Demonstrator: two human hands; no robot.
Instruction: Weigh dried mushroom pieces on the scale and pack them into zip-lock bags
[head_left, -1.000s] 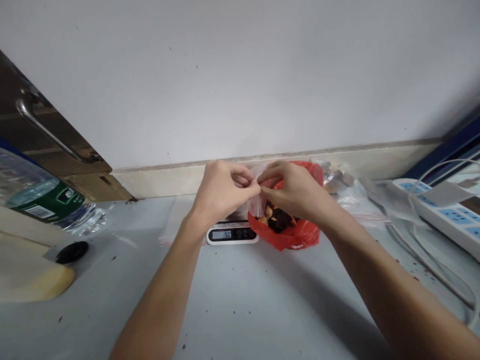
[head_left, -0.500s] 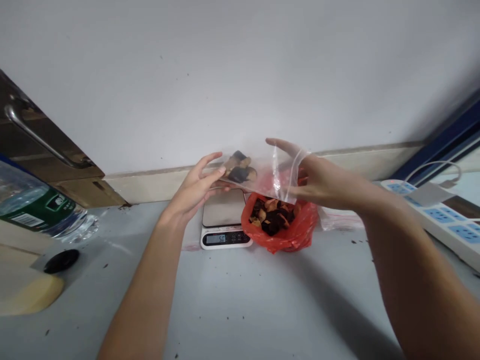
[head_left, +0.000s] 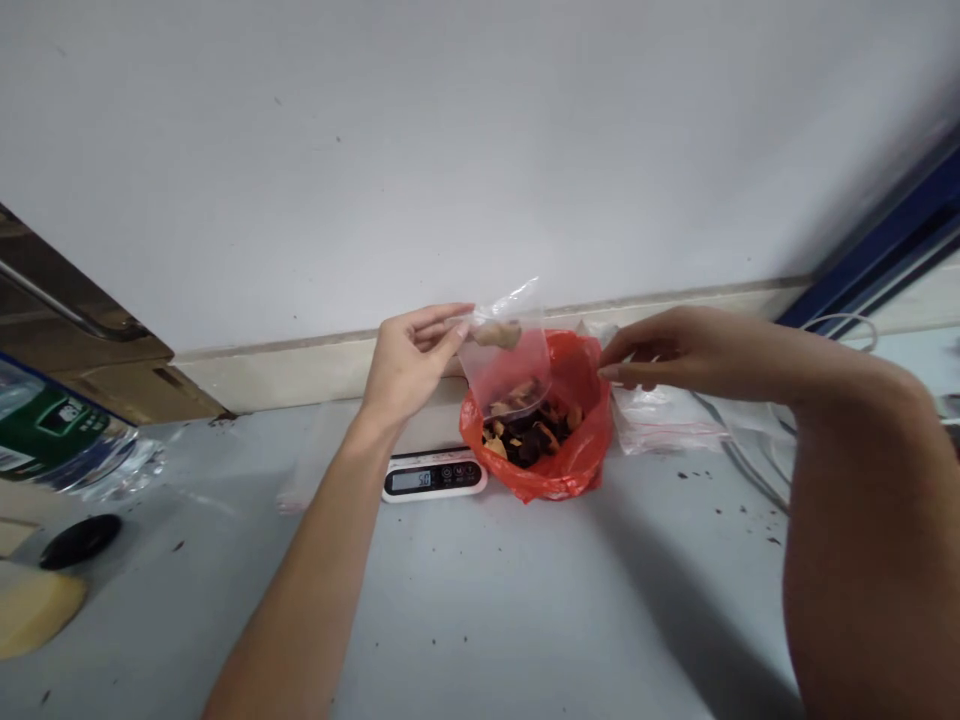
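My left hand pinches a clear zip bag that holds a few brown dried pieces. The bag hangs partly over an open red plastic bag, which is filled with dark and tan dried slices. My right hand is at the red bag's right rim, thumb and fingers drawn together. Whether they grip the rim or something small is unclear. Under my left wrist, beside the red bag, sits a white kitchen scale; its lit display appears to read 5.0.
More clear zip bags lie right of the red bag, near a white cable. At left are a large water bottle and a black round lid. Dark crumbs dot the grey tabletop; a wall rises behind.
My right hand has let go of the zip bag's mouth and moved to the red bag's right rim. In my left hand, the zip bag now hangs down. The view has shifted slightly right.
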